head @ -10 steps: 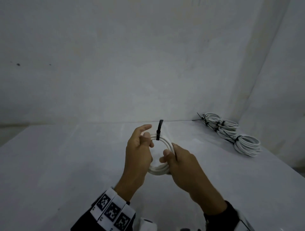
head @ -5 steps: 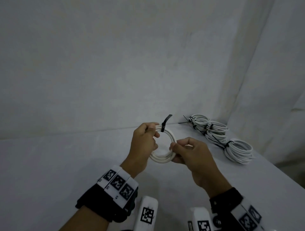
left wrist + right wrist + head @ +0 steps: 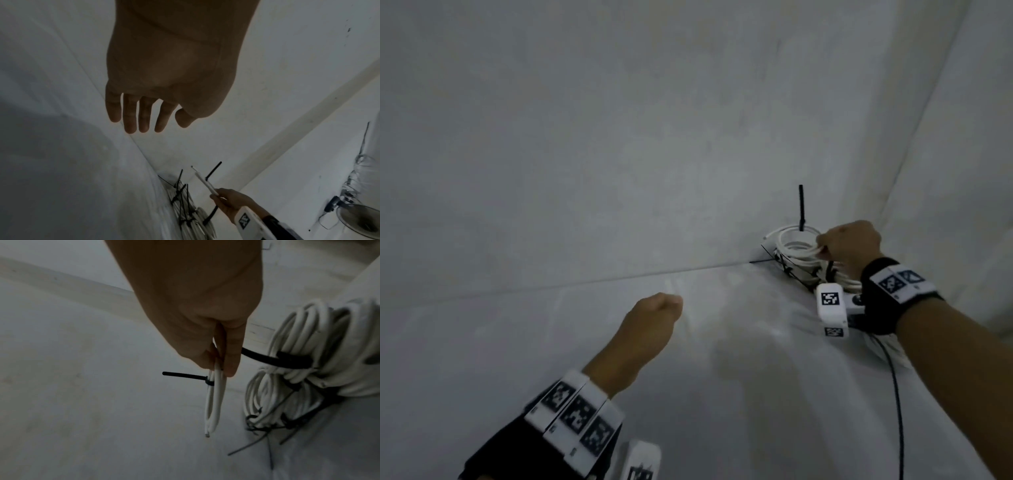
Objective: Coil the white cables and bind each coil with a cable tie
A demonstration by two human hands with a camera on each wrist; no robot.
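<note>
My right hand [image 3: 825,249] pinches a small coil of white cable [image 3: 796,244] and holds it upright at the far right corner of the table. A black cable tie [image 3: 801,209] binds its top, with the tail sticking straight up. In the right wrist view the fingers [image 3: 230,363] grip the coil [image 3: 214,399] edge-on, and the tie's tail [image 3: 183,375] points left. A pile of tied white coils [image 3: 811,269] lies just beneath and behind it, also visible to the right of the coil [image 3: 298,369]. My left hand [image 3: 667,306] hovers empty over the table's middle, its fingers [image 3: 131,120] relaxed.
The white-covered table [image 3: 722,394] meets pale walls at the back and on the right, so the coils sit in a corner. A black lead [image 3: 898,394] hangs from my right wrist camera over the table's right side. Loose tie tails [image 3: 246,449] stick out from the pile.
My left hand let go of the coil and dropped back toward the table's middle. My right hand carried the tied coil away to the far right, over the pile of coils.
</note>
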